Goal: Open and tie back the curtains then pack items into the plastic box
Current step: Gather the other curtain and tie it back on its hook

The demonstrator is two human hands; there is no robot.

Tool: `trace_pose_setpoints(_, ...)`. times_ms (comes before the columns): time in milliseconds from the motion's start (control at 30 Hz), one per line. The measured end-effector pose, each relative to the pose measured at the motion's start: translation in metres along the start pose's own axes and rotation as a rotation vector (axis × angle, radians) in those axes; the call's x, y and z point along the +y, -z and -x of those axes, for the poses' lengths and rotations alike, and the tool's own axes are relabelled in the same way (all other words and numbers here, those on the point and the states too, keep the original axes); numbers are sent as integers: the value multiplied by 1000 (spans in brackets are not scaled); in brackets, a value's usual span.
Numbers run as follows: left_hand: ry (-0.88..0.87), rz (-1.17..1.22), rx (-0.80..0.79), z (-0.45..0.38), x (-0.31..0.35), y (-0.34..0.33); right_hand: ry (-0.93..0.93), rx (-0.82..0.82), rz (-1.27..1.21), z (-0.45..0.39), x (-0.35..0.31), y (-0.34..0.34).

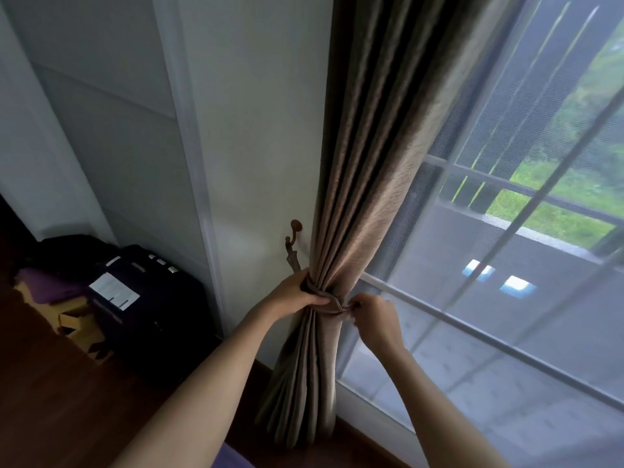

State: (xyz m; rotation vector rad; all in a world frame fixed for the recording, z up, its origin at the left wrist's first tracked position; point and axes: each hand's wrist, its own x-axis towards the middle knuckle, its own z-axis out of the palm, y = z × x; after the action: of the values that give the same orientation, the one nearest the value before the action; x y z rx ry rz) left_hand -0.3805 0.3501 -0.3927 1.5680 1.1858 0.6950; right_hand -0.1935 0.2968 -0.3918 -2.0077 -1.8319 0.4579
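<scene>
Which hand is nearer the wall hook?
Left. The left hand grips the tieback on the curtain just below the wall hook. The right hand pinches the tieback's other end, on the curtain's window side, farther from the hook.

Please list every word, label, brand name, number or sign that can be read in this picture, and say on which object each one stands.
No text can be read.
White label on the dark suitcase: it carries print, but too small and blurred to read.
Small pale tags near the suitcase top: blurred, no letters legible.
Curtain, tie-back band, wall hook and window: no writing visible.
</scene>
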Motion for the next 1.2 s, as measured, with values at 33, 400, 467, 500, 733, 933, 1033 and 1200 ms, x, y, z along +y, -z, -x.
trace_pose_setpoints(33, -4, 3, -10, -2, 1, 1, 31, 69, 32, -2, 0, 1)
trace_pose_setpoints(400, 150, 286, 16, 5, -7, 9, -315, 138, -1038, -8, -33, -30)
trace_pose_setpoints(467, 247, 454, 72, 7, -12, 13, -407, 69, -1321, -6, -42, -34)
trace_pose_setpoints(500, 269, 521, 124, 7, -14, 15, -424, 27, -1403, -8, -42, -37)
trace_pose_setpoints(733, 319, 317, 223, -4, -7, 15, -454, -198, -1475, -18, -49, -23)
trace_pose_setpoints(933, 368, 262, 108, -11, 2, 11, -407, -226, -1204, -24, -55, -4)
trace_pose_setpoints(1033, 375, 289, 67, -14, -1, 11, -376, -225, -1177, -27, -53, -3)
trace_pose_setpoints(1200, 345, 312, -8, -13, -1, 20, -272, -270, -1159, -23, -61, 3)
